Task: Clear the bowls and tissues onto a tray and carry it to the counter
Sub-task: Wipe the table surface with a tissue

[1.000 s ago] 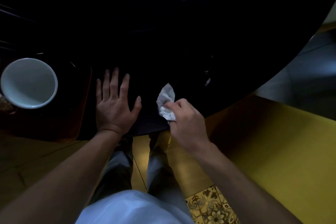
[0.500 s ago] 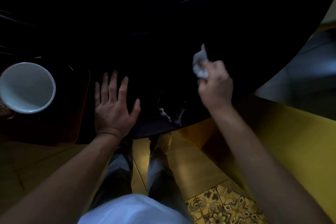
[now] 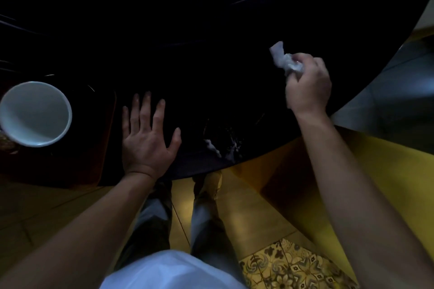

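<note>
Two hands are seen over a dark table (image 3: pixel 234 30).

A crumpled tissue (image 3: pixel 285 61) is pinched in the curled fingers of the right hand (image 3: pixel 308 87), its loose end jutting past the fingertips. The left hand (image 3: pixel 146 141) is laid flat, fingers spread, nothing held. A white bowl (image 3: pixel 35 114) is set on a tray (image 3: pixel 106 129) just beyond its little finger.

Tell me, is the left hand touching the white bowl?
Apart. The head view shows the left hand flat on the table, with dark surface between it and the white bowl.

Bowl (image 3: pixel 35 114) on tray (image 3: pixel 106 138), far left of tissue (image 3: pixel 285 60).
</note>
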The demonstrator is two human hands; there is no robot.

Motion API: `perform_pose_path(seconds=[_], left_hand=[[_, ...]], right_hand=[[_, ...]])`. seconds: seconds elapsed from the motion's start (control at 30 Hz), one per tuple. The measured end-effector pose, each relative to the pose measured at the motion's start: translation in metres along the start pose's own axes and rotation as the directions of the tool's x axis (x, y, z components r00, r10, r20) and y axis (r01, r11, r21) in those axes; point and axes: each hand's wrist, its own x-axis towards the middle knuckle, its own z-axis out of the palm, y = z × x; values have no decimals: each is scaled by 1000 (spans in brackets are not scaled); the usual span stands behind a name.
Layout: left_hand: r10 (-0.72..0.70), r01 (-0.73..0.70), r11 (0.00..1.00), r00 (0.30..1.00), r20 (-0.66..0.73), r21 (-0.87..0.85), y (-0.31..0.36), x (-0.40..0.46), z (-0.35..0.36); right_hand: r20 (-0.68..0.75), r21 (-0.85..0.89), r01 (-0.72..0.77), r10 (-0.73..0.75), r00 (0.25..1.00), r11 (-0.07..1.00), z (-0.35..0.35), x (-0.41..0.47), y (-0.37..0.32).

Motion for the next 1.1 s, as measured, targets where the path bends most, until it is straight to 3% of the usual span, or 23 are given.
perform_pose_path(seconds=[0.13, 0.3, 0.4, 0.5, 0.6, 0.73, 0.8, 0.9, 1.1], left_hand=[[1, -1, 1000, 1000, 0, -24, 1, 0, 0], [3, -3, 1000, 1000, -5, -30, 0, -1, 1], [10, -10, 1000, 1000, -18, -26, -1, 0, 1], [14, -14, 1000, 1000, -19, -25, -2, 0, 2], [18, -18, 1000, 1000, -15, -17, -1, 0, 2], [59, -59, 997, 998, -12, -39, -8, -3, 0], [96, -97, 991, 995, -14, -90, -11, -1, -2], [40, -41, 995, 999, -15, -94, -14, -11, -6], [46, -48, 998, 998, -40, -45, -20, -30, 2]], right_hand=[[-11, -85, 22, -24, 1000, 996, 9, -54, -1], [100, 60, 25, -31, 995, 998, 14, -159, -39], [194, 160, 2, -33, 980, 987, 12, -175, -51], [128, 276, -45, 10, 992, 960, -2, -164, -38], [66, 239, 86, -105, 992, 967, -17, -183, -31], [143, 144, 273, -293, 945, 951, 3, -220, -45], [131, 96, 332, -342, 931, 939, 17, -215, -47], [91, 24, 405, -406, 910, 914, 22, -192, -45], [-20, -35, 275, -276, 961, 961, 37, -94, -51]])
